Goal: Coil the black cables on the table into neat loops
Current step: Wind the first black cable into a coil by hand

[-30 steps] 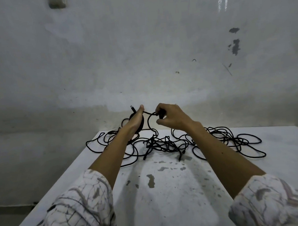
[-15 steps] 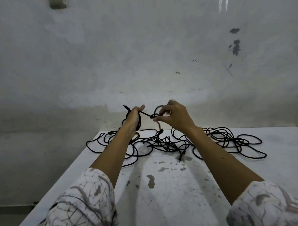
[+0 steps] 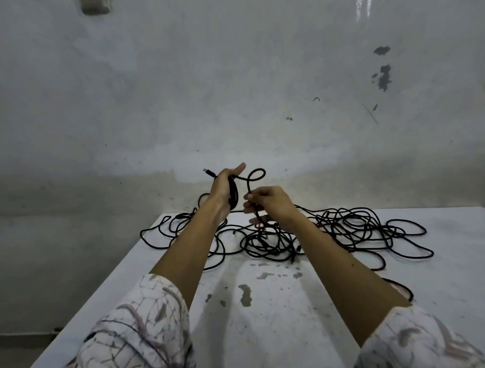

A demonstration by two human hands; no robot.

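Left hand: raised above table's far edge, grip wrapped round a small black coil; plug end sticking out past the knuckles.
Right hand: just beside left, pinching the strand curling up from the coil.
Loose cables: tangled on white table, below and beyond both hands.

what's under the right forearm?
Black cable strands of the tangle run under the right forearm on the white table, one loop emerging near the sleeve. How they connect beneath is hidden.
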